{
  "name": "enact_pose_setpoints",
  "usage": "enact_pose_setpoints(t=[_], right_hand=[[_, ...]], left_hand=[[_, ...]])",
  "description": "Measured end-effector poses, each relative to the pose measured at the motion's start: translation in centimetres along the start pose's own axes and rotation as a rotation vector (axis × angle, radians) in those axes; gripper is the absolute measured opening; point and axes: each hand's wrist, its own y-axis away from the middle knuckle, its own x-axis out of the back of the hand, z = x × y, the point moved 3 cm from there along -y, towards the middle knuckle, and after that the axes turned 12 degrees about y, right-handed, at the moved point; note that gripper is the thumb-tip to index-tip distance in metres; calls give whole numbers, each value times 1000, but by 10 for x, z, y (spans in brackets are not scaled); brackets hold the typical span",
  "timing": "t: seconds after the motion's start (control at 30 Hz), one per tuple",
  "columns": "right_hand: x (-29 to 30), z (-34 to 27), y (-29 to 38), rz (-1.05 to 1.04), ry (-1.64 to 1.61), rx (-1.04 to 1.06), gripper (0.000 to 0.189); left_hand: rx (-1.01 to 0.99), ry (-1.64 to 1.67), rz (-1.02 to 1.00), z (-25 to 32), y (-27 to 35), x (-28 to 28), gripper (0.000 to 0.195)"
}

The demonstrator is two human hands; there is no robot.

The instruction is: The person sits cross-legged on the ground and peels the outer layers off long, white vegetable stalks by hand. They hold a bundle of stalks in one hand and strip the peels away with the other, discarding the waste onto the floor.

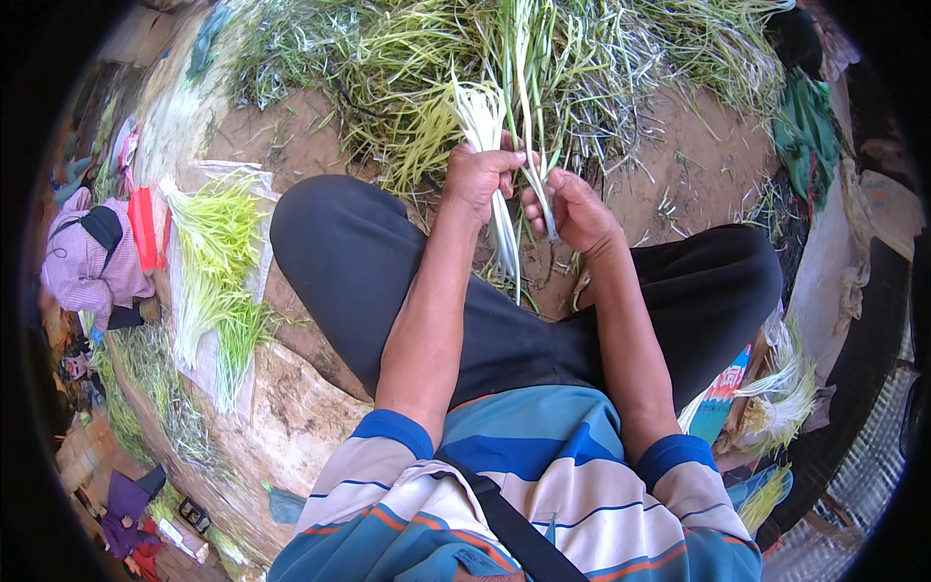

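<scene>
My left hand is closed around a bunch of slim white stalks, of the spring onion or garlic chive kind. Their pale upper ends fan out above the fist, and more white stalk hangs below it. Close by on the right, my right hand pinches the pale base of a longer green stalk. Its leaves run up past the left thumb, which is next to or touching it; I cannot tell which. Both hands are above the soil between my bent knees. A large heap of green and yellowish leaves lies just beyond them.
To the left, bundles of yellow-green stalks lie on a plastic sheet. A person in a checked top bends beyond it. More white stalks lie at the right, behind my knee. A green net cloth lies at the far right.
</scene>
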Motion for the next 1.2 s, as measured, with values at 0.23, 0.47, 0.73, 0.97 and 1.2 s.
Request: enact_pose_setpoints(t=[0.23,0.47,0.73,0.97,1.2], right_hand=[[-12,10,-2,-131,-71,-47,31],[-12,7,-8,226,46,-32,16],[-24,0,-14,457,340,174,9],[-43,9,-10,703,1252,492,13],[5,65,-17,583,1716,-43,13]], left_hand=[[-30,-36,44,-12,-4,-3,12],[-38,-132,265,-24,1,2,14],[-115,-61,186,-16,18,-5,18],[-390,-70,293,27,32,-10,12],[-560,-12,305,99,65,-2,18]])
